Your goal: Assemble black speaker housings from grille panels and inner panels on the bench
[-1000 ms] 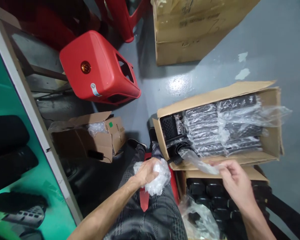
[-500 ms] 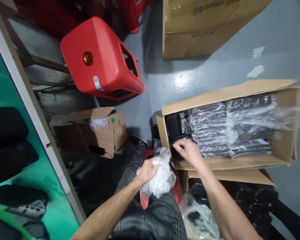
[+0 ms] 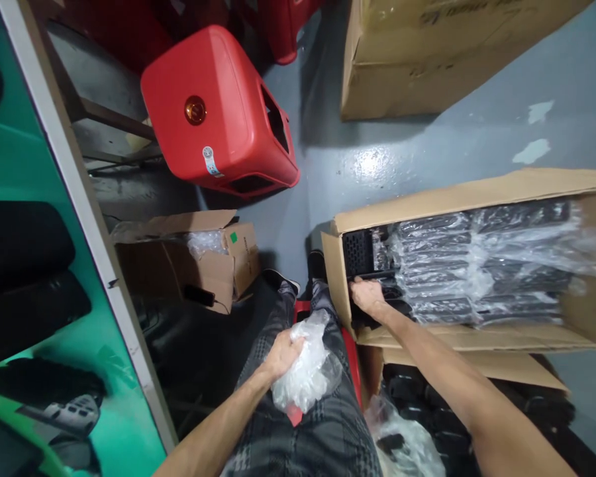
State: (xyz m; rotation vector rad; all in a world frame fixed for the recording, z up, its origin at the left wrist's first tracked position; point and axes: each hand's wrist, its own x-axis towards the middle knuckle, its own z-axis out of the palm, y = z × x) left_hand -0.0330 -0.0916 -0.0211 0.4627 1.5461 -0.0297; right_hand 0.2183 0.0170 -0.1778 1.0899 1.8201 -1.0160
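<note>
Your left hand (image 3: 283,354) is clenched around bunched plastic wrap (image 3: 302,374), held over your thigh (image 3: 322,444), clear of the open cardboard box (image 3: 477,338) on your right. Your right hand (image 3: 370,296) reaches into the box's near left corner, against the wrapped black items (image 3: 477,265); whether it grips, you cannot tell.

Left grip (image 3: 283,354) clenched, right grip (image 3: 368,297) outstretched
</note>
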